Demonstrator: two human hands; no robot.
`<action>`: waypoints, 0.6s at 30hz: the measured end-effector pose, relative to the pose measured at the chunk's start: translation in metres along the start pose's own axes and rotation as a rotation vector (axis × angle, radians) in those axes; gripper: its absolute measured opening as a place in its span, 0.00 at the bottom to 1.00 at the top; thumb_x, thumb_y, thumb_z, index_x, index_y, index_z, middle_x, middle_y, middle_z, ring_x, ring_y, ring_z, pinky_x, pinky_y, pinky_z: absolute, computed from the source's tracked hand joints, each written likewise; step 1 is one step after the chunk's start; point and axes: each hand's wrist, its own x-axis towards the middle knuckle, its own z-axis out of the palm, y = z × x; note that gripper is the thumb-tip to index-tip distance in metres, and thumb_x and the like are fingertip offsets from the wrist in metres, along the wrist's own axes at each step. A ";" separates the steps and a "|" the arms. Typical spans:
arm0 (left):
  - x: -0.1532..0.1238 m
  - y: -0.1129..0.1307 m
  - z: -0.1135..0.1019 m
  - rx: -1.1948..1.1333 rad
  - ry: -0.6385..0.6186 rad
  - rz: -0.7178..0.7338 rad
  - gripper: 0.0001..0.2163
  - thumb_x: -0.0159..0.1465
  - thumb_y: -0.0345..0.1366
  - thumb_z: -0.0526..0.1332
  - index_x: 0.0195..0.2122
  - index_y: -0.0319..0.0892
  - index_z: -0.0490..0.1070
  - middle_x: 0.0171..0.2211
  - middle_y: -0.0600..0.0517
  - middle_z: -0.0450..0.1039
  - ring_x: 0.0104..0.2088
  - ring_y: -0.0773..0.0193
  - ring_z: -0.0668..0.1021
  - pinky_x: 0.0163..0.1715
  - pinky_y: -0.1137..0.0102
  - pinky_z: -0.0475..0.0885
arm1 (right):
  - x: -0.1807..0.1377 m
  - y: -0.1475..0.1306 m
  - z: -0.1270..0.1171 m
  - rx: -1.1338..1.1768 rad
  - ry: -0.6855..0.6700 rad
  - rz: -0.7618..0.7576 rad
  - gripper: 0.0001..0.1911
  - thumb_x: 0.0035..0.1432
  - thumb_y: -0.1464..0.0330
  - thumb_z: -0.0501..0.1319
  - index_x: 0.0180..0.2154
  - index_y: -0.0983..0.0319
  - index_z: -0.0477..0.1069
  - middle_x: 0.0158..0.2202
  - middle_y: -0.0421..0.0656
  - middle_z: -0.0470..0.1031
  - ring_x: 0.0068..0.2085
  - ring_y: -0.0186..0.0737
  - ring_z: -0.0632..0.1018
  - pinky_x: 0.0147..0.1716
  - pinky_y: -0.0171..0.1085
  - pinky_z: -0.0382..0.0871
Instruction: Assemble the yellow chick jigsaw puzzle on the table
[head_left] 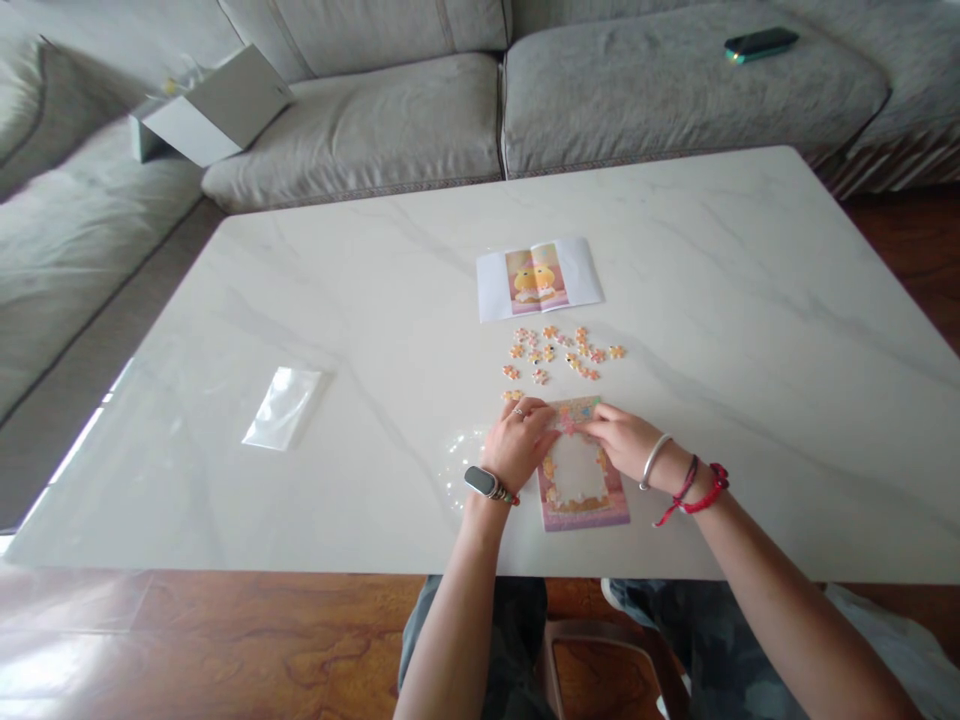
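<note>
A pink-and-purple puzzle board (585, 520) lies near the table's front edge, with a pale opening in its middle and a colourful band along its top. My left hand (519, 440) rests over the board's upper left side, its fingers stretched and thumb apart. From the right, my right hand (628, 443) reaches onto the board, its fingertips together at a small pink puzzle piece (569, 428) by the top of the opening. Those fingertips partly cover the piece. Just beyond the board lie several loose puzzle pieces (549, 354), mostly orange and yellow.
A creased paper sheet (491, 290) with a printed yellow character picture lies behind the pieces. To the left is a clear plastic bag (281, 408) on the marbled white table (375, 350). A grey sofa (405, 115) holds a white box (217, 105) and a phone (761, 44).
</note>
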 end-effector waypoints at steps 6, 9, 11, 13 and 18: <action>0.006 0.009 0.004 0.022 0.039 0.029 0.16 0.57 0.42 0.54 0.45 0.47 0.63 0.45 0.51 0.63 0.44 0.60 0.64 0.45 0.65 0.63 | 0.003 0.007 -0.004 0.190 0.112 0.019 0.14 0.51 0.76 0.51 0.36 0.59 0.71 0.30 0.41 0.70 0.32 0.32 0.71 0.34 0.32 0.65; 0.007 0.009 0.007 0.005 0.026 0.058 0.13 0.57 0.41 0.54 0.43 0.46 0.65 0.43 0.52 0.65 0.42 0.62 0.65 0.44 0.66 0.63 | 0.006 0.010 -0.004 0.285 0.183 0.147 0.09 0.50 0.73 0.53 0.33 0.61 0.71 0.30 0.41 0.73 0.30 0.32 0.72 0.32 0.32 0.65; 0.008 0.007 0.007 -0.004 0.031 0.067 0.13 0.57 0.41 0.54 0.42 0.45 0.65 0.43 0.52 0.66 0.42 0.62 0.65 0.44 0.65 0.63 | 0.007 0.010 -0.003 0.323 0.201 0.222 0.07 0.49 0.71 0.54 0.31 0.61 0.71 0.29 0.40 0.74 0.28 0.32 0.72 0.30 0.32 0.65; 0.009 0.006 0.007 -0.009 0.035 0.073 0.13 0.57 0.41 0.54 0.42 0.45 0.66 0.42 0.51 0.66 0.42 0.61 0.65 0.44 0.65 0.63 | 0.008 0.010 -0.003 0.335 0.205 0.249 0.07 0.49 0.70 0.55 0.30 0.61 0.71 0.27 0.39 0.74 0.26 0.32 0.72 0.28 0.31 0.65; 0.009 0.006 0.008 -0.007 0.041 0.072 0.12 0.56 0.41 0.54 0.40 0.45 0.66 0.42 0.52 0.66 0.42 0.61 0.65 0.43 0.65 0.63 | 0.010 0.006 -0.004 0.258 0.203 0.217 0.06 0.48 0.72 0.55 0.27 0.61 0.71 0.26 0.39 0.73 0.25 0.31 0.70 0.27 0.30 0.63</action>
